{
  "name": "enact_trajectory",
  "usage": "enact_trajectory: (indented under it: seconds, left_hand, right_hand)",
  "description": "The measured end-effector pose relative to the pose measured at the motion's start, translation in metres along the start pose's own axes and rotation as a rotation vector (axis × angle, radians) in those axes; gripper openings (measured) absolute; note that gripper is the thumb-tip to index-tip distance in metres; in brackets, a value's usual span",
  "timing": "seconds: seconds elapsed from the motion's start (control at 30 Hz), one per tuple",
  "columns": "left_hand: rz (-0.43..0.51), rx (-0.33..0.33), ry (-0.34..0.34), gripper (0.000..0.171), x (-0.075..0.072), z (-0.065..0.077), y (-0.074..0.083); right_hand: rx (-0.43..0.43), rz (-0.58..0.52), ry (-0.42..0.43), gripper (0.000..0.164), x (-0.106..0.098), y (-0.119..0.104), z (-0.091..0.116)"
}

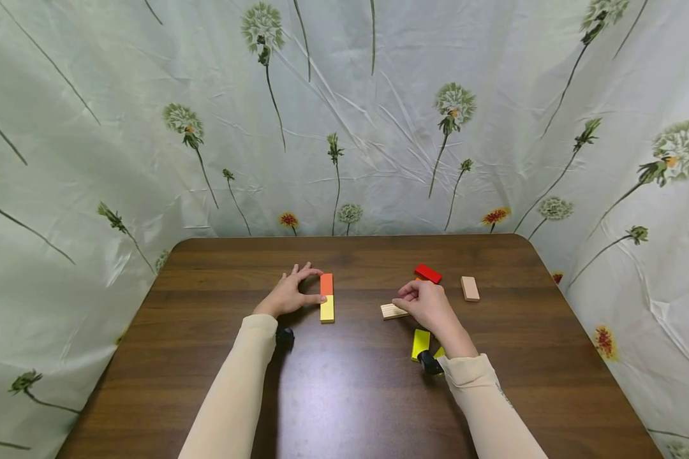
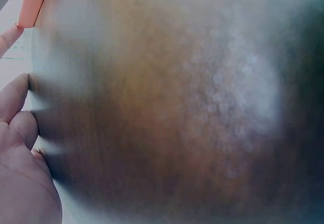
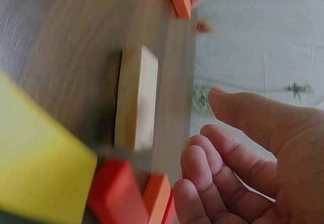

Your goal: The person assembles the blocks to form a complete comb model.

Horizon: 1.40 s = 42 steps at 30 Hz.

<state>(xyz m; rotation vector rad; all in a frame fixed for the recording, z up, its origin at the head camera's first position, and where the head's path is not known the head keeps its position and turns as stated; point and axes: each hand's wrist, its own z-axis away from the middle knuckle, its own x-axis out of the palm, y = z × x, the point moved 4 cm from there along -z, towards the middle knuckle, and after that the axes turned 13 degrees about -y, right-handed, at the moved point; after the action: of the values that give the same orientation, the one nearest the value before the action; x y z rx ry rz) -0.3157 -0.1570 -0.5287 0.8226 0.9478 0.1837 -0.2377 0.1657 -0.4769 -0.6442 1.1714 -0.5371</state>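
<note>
My left hand [image 1: 287, 294] holds an orange block [image 1: 326, 284] between thumb and index finger, the thumb at its near end; the other fingers spread beyond. In the left wrist view the index fingertip touches a corner of that orange block [image 2: 35, 3]. Against its near end lies a pale yellow block [image 1: 327, 310], the two forming a straight row. My right hand [image 1: 430, 309] hovers with loosely curled fingers and nothing between them, as the right wrist view shows. Nearest to it is a plain wooden block [image 3: 134, 100], partly covered by the fingers in the head view.
Beyond the right hand lie a red block [image 1: 427, 273] and a mostly hidden orange one [image 3: 157, 198]. A light wooden block [image 1: 469, 289] lies farther right. Yellow blocks [image 1: 420, 344] sit under the right wrist. A flowered curtain [image 1: 344, 127] hangs behind the brown table [image 1: 207, 268].
</note>
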Motion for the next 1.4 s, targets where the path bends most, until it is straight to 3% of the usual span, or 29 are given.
enact_trajectory:
  seconds: [0.27, 0.47, 0.83, 1.4]
  left_hand:
    - [0.001, -0.004, -0.005, 0.07, 0.0, 0.0, 0.001]
    - [-0.001, 0.002, -0.002, 0.07, -0.001, 0.001, 0.001]
    - [-0.017, -0.006, -0.006, 0.07, -0.001, 0.0, 0.002]
    - [-0.01, -0.005, -0.013, 0.074, -0.001, 0.002, 0.002]
  right_hand:
    - [0.079, 0.012, 0.005, 0.028, -0.021, 0.026, 0.009]
    - [0.091, 0.014, 0.007, 0.035, -0.029, 0.041, 0.013]
    - [0.174, 0.1, -0.011, 0.054, -0.02, 0.05, 0.024]
    - [0.199, 0.131, -0.003, 0.07, -0.01, 0.057, 0.028]
